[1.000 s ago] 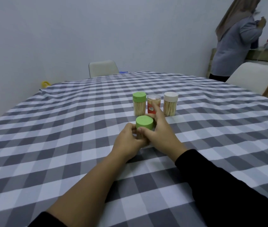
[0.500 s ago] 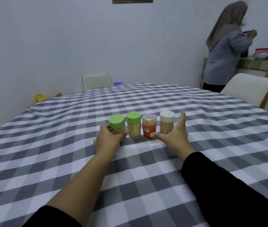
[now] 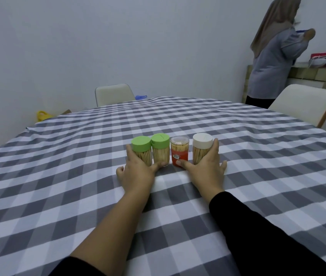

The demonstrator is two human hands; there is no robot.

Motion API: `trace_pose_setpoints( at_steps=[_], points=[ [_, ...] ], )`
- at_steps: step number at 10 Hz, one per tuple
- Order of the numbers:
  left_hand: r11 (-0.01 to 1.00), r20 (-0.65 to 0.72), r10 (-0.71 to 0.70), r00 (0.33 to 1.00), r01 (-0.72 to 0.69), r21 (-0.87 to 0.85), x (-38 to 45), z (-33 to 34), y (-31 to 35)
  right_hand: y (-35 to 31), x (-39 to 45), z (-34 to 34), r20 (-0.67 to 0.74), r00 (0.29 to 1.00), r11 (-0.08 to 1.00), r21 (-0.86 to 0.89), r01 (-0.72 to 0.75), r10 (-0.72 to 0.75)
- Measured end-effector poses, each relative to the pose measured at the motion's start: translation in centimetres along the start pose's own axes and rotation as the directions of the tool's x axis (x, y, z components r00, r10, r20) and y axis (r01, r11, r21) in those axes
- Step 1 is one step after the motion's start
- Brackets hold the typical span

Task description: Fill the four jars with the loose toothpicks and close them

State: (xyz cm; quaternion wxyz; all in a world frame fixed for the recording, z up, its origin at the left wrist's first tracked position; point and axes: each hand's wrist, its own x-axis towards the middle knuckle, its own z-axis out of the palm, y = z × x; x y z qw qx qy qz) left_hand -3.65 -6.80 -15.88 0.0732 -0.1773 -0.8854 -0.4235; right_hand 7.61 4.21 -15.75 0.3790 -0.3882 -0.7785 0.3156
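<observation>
Four closed jars full of toothpicks stand side by side on the checked tablecloth (image 3: 257, 166): a green-lidded jar (image 3: 141, 149), a second green-lidded jar (image 3: 160, 146), a red-labelled jar with a clear lid (image 3: 179, 154) and a white-lidded jar (image 3: 202, 145). My left hand (image 3: 138, 176) lies on the cloth at the row's left end, forefinger along the first jar, thumb at the second jar's base. My right hand (image 3: 208, 172) brackets the right end, forefinger along the white-lidded jar, thumb touching the red-labelled jar. Both hands' fingers are straight. No loose toothpicks show.
A white chair (image 3: 114, 94) stands at the table's far side and another chair (image 3: 305, 104) at the far right. A person (image 3: 273, 56) stands at a counter (image 3: 317, 74) beyond it. A yellow object (image 3: 42, 115) lies by the wall.
The green-lidded jar that both hands held near me now stands at the left end of the row. My hands have spread apart to the row's two ends.
</observation>
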Motion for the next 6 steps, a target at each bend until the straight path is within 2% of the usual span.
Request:
trace_pose_setpoints(
  at_steps=[2,4,6],
  points=[
    [0.999,0.073,-0.013,0.997,0.01,0.041,0.8,-0.1,-0.7,-0.1,0.0,0.5,0.012,0.999,0.997,-0.065,-0.043,0.044],
    [0.993,0.065,-0.014,0.998,0.007,0.114,1.5,-0.1,-1.6,0.2,0.3,0.8,0.035,0.998,0.992,-0.116,-0.047,0.051],
    [0.971,0.133,-0.059,0.989,0.026,0.236,0.8,-2.3,-0.8,0.1,-0.2,-0.9,0.116,0.989,0.991,-0.106,-0.084,0.096]
  ],
)
